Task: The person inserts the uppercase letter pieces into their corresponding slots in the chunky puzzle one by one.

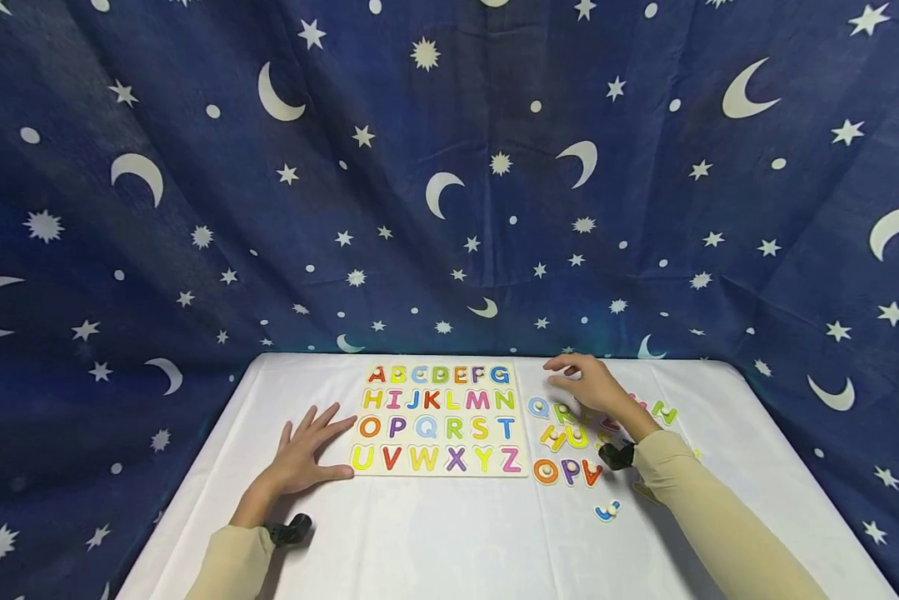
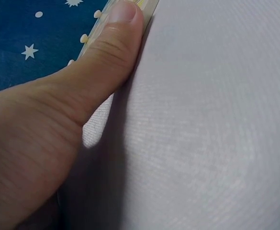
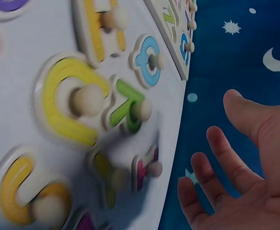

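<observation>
Right grip (image 1: 591, 388) was empty tbh, fingers (image 3: 228, 160) apart by the loose letters' (image 1: 576, 435) far side, blue Q (image 1: 539, 407) just nearside, letter board (image 1: 520, 442) leftward with the left grip (image 1: 304, 454) splayed against it.

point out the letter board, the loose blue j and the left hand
Letter board (image 1: 520, 427): head view, bare right margin
Loose blue J (image 1: 606, 512): head view, its blue face
Left hand (image 1: 300, 457): head view, back of the hand

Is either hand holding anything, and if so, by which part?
Nothing is held: the right hand is empty, and the left hand only touches the edge of the puzzle board.
</observation>
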Available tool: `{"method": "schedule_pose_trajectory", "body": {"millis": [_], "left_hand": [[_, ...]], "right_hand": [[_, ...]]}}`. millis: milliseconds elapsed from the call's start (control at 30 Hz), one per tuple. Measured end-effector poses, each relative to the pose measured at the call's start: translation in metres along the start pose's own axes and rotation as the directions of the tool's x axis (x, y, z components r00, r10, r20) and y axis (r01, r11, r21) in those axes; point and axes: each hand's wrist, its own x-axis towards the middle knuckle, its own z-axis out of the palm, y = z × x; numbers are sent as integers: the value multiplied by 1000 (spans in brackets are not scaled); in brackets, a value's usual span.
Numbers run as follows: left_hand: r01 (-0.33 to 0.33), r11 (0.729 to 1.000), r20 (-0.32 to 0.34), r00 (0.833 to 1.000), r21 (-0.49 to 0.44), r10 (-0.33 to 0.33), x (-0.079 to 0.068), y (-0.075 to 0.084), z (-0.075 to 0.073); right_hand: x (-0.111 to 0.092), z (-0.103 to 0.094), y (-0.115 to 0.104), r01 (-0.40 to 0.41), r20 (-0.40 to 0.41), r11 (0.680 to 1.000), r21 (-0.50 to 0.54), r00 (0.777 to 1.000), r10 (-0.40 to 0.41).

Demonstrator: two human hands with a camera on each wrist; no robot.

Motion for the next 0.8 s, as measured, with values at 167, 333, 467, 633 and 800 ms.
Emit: {"method": "schedule_pose_trajectory", "body": {"millis": [167,333,467,633,800], "left_hand": [[-1,1000,-9,1000,4,1,-1,0,-1],[-2,1000,1,1000,0,2,-1,2,0],[-5,1000,2,1000,-3,5,-1,3,-1],[-11,1000,-10,1000,-5,11,-1,2,-2],[-19,1000,-8,1000,-9,19,-1,0,1]], "right_hand": [[-18,-4,4,-19,-22,1000,-7,1000,19],[-36,2,7,-11,-8,1000,6,1000,11],[-46,8,8,-27,-9,999,19,1000,27],[-54,17,11,-14,-8,1000,20,1000,14],[-59,27,16,47,-16,999,-12,999,-47]]}}
